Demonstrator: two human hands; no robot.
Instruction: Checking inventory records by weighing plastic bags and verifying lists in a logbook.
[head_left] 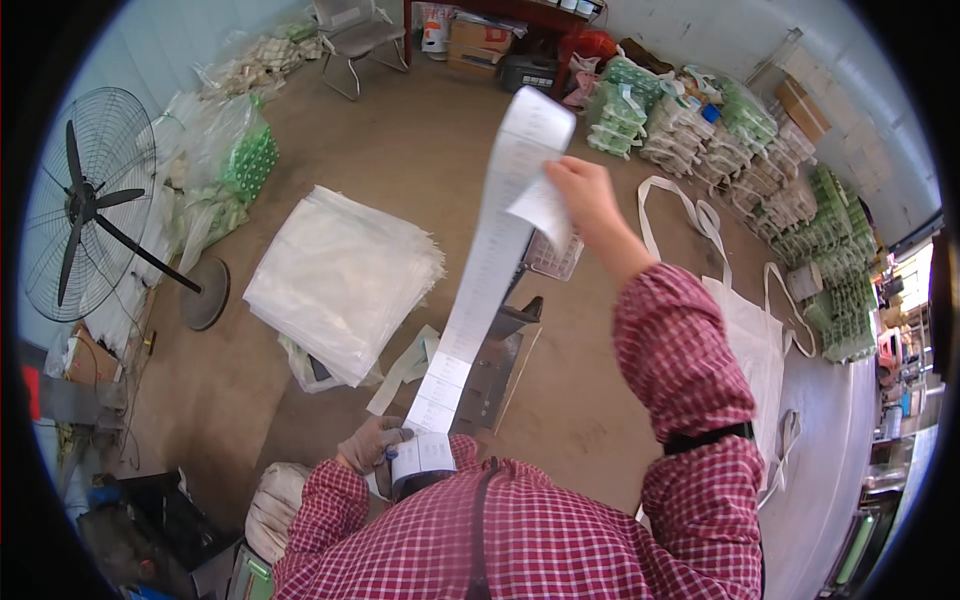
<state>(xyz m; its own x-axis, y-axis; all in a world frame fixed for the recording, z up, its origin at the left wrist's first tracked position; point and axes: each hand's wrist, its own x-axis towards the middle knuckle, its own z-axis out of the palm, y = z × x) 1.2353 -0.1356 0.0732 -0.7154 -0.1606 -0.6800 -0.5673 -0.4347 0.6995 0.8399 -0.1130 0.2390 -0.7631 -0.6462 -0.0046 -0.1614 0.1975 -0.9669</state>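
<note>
**White label strip drawn out at full length**

White paper, a long strip of printed labels, is held stretched between both hands above the concrete floor. Its upper end is pinched in the right hand, raised well above the floor with the fingers clamped together on the paper; a loose end is seen folded over beside the thumb. The lower end is held by the gloved left hand, close to the chest, with the fingers closed on the strip just beside its last labels. A long run appears to have been pulled out already; nothing has yet been torn off or applied, as far as can be judged. Below the strip lie a dark metal device and, toward the left, a stack of clear plastic bags. White tote bags lie on the right.
</note>
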